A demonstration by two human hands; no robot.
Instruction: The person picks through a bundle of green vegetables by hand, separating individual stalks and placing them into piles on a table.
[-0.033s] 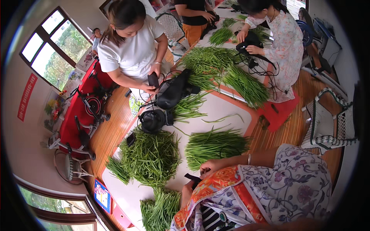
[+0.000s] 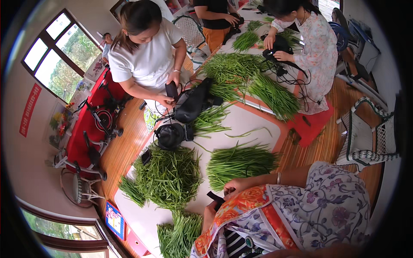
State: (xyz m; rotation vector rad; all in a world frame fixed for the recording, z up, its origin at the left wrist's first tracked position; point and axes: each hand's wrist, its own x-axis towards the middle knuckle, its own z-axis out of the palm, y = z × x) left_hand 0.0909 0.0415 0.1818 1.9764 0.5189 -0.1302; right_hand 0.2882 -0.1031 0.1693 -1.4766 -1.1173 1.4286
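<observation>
In front of the floral apron [image 2: 318, 206], my left hand [image 2: 209, 213] is closed on a short black strap [image 2: 214, 197]; the apron covers part of this hand. My right hand [image 2: 235, 185], with a bracelet at the wrist, is curled with its fingers at the strap's other end. What the strap belongs to is hidden. Just beyond my right hand lies a neat bundle of long green stalks [image 2: 241, 163]. Beside my left hand is another green bundle [image 2: 178, 234]. A larger loose heap of cut greens [image 2: 167, 178] lies farther to the left.
A black headset-like device [image 2: 168, 136] and a black bag [image 2: 192, 103] with cables lie across the table [image 2: 245, 118]. A person in white [image 2: 146, 60] holds a dark cylinder; another in a floral dress [image 2: 318, 51] handles black gear. More greens [image 2: 275, 94] cover the far table. A woven chair [image 2: 370, 133] stands right.
The free end of the black strap has tipped slightly upward between my hands. The greens and the devices stay where they were.
</observation>
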